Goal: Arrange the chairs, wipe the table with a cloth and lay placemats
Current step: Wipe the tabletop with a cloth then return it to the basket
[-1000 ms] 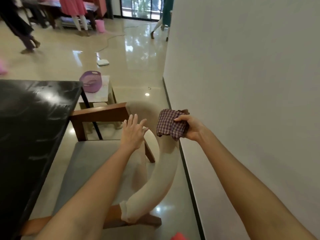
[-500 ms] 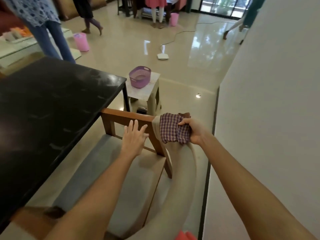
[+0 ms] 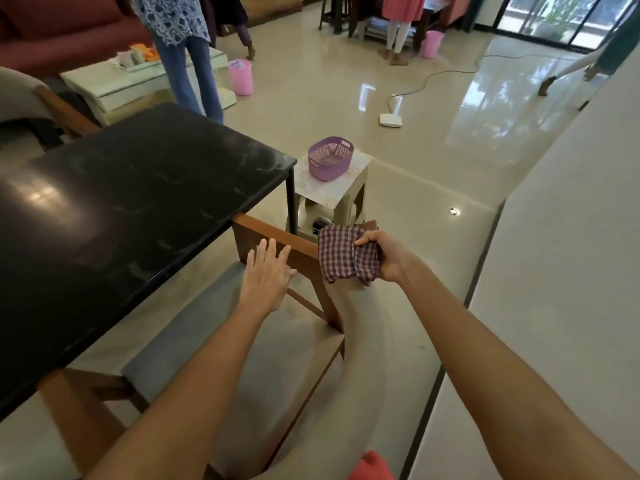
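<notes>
A wooden chair [image 3: 277, 237] with a grey seat and a curved cream backrest stands below me, its front tucked under the black table [image 3: 121, 216]. My left hand [image 3: 266, 271] is spread flat with straight fingers over the chair's wooden armrest. My right hand [image 3: 384, 254] grips a purple checked cloth [image 3: 343, 258] at the top end of the backrest.
A small stool [image 3: 332, 188] carrying a purple basket [image 3: 330, 162] stands past the table corner. A white wall [image 3: 561, 271] runs close on the right. A second chair [image 3: 20, 98] stands at the table's far left. People, pink bins [image 3: 240, 76] and a floor cable lie beyond.
My view has swung left, bringing more of the table and room into sight. The chair sits further under the table. Both hands keep their places on armrest and cloth.
</notes>
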`<action>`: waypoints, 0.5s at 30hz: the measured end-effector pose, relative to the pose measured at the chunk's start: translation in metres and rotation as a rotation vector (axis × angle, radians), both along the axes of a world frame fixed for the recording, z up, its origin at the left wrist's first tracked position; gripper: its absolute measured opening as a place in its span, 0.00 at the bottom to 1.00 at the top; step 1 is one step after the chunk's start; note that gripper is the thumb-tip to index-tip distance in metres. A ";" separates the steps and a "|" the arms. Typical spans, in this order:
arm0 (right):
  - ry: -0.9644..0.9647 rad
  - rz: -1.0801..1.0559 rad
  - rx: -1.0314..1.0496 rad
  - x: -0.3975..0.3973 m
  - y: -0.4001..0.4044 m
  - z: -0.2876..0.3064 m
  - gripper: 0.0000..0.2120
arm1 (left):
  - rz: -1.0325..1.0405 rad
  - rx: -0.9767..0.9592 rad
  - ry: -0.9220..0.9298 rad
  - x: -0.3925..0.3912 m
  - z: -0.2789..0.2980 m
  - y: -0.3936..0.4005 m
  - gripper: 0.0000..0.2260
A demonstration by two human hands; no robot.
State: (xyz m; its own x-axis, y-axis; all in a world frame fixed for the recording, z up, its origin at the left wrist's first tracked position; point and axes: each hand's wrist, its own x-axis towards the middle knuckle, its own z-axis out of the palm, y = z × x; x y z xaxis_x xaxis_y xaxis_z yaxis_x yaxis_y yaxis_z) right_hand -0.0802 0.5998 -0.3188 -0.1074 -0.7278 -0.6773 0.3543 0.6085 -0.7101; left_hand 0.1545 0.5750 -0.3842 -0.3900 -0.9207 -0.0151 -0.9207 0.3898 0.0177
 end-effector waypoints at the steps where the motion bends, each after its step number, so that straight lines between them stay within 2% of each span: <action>1: -0.007 0.005 0.000 0.003 0.000 -0.002 0.14 | 0.017 0.001 0.005 0.002 -0.001 0.001 0.26; 9: -0.021 0.048 0.034 0.018 -0.019 -0.017 0.24 | 0.074 0.055 -0.006 0.011 -0.010 0.001 0.26; 15: 0.009 0.168 0.060 0.009 -0.087 -0.016 0.19 | 0.264 0.088 0.070 -0.007 -0.013 -0.036 0.25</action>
State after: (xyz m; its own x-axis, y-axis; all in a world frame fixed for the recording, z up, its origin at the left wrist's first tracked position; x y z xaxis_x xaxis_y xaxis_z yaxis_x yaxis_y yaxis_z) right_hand -0.0715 0.5129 -0.3348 0.0065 -0.6942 -0.7197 0.2377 0.7002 -0.6732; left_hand 0.1477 0.5388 -0.3976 -0.1397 -0.9868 -0.0815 -0.9856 0.1306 0.1078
